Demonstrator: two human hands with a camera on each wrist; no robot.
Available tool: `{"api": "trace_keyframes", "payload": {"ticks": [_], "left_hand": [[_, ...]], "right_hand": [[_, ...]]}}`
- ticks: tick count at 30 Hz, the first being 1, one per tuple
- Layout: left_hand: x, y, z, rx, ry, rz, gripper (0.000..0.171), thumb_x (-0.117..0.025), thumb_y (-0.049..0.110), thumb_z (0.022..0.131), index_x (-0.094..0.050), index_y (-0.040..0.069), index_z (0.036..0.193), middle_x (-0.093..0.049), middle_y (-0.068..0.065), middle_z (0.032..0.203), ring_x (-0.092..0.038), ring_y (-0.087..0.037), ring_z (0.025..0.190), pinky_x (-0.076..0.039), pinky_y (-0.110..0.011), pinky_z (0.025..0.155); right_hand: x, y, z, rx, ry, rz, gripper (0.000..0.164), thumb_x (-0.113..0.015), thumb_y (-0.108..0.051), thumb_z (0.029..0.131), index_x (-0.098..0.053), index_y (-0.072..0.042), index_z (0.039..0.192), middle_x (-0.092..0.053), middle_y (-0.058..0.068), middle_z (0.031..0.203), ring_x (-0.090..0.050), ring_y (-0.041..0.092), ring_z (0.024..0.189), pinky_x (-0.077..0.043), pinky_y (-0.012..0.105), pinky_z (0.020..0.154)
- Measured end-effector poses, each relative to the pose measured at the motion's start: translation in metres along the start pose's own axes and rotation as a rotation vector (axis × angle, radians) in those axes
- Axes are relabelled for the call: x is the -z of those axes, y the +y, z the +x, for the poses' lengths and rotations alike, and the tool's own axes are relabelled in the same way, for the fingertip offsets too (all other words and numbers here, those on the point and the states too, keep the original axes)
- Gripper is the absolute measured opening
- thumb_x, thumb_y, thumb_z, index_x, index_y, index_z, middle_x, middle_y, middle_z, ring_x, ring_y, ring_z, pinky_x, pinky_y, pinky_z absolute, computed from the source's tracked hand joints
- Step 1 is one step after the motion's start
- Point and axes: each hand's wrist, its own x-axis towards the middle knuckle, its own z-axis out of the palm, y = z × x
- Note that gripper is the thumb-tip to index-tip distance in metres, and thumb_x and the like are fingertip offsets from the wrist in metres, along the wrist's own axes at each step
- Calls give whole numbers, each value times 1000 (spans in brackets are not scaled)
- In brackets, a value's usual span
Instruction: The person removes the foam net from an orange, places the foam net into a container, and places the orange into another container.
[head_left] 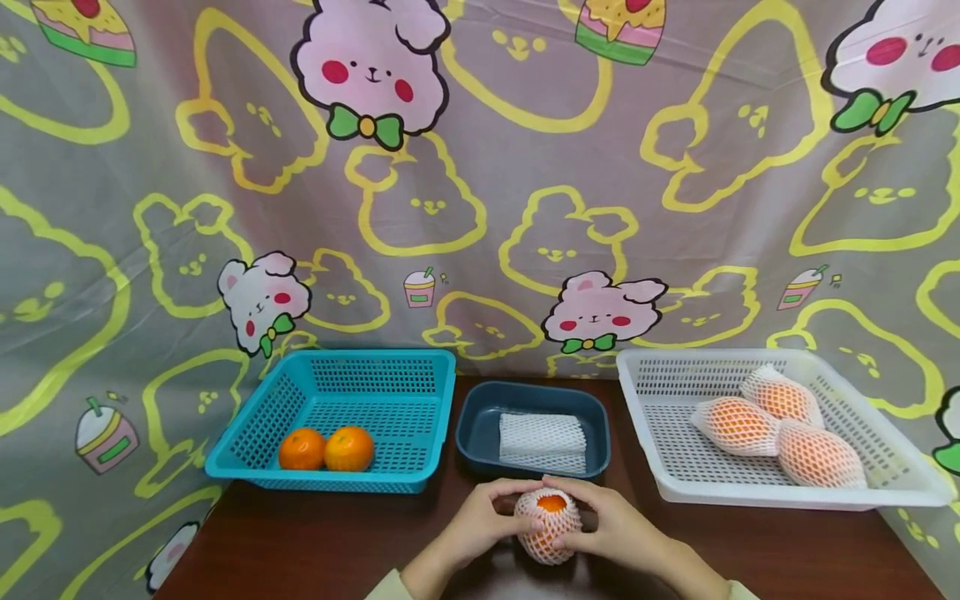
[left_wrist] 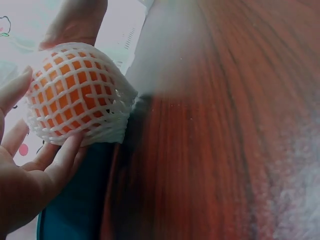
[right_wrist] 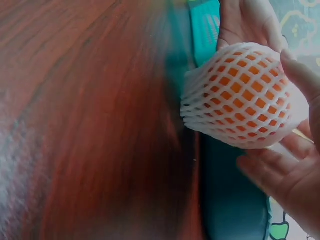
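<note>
An orange (head_left: pixel 551 540) in a white foam net sleeve is held between both hands above the near part of the table, just in front of the dark blue tray. Its bare orange top shows through the sleeve's mouth in the head view. My left hand (head_left: pixel 480 518) grips the left side, thumb toward me and fingers round the back. From the right, my right hand (head_left: pixel 618 527) holds it the same way. Both wrist views show the net (left_wrist: pixel 72 95) stretched over the fruit and bunched at one end, with fingers (right_wrist: pixel 265 167) of the right hand along its side.
The dark blue tray (head_left: pixel 476 462) holds flat white foam net sleeves (head_left: pixel 542 442). To its left, a teal basket (head_left: pixel 390 479) has two bare oranges (head_left: pixel 348 450). On the right, a white basket (head_left: pixel 765 493) contains three net-wrapped fruits (head_left: pixel 821 454). A patterned curtain (head_left: pixel 480 208) hangs behind.
</note>
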Motion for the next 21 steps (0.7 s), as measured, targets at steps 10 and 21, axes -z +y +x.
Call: {"api": "trace_keyframes", "payload": {"ticks": [10,21], "left_hand": [[2,-5,1,-62,-18,131,55,-80,13,72,-60,9,123,-58,-5,120,-59,-16,102,-47,-29,85],[2,-5,-1,-125,34,258,48,-79,17,73,-64,7,118,-62,-3,114,-59,-12,100,-48,-29,83]], "right_hand": [[-4,7,4,69,82,-142,54,-73,-32,79,-60,-7,124,-61,4,120,-58,16,105,-50,26,79],[-7,10,4,93,117,-154,50,-74,-31,77,-63,-7,120,-63,5,116,-60,16,102,-48,20,80]]}}
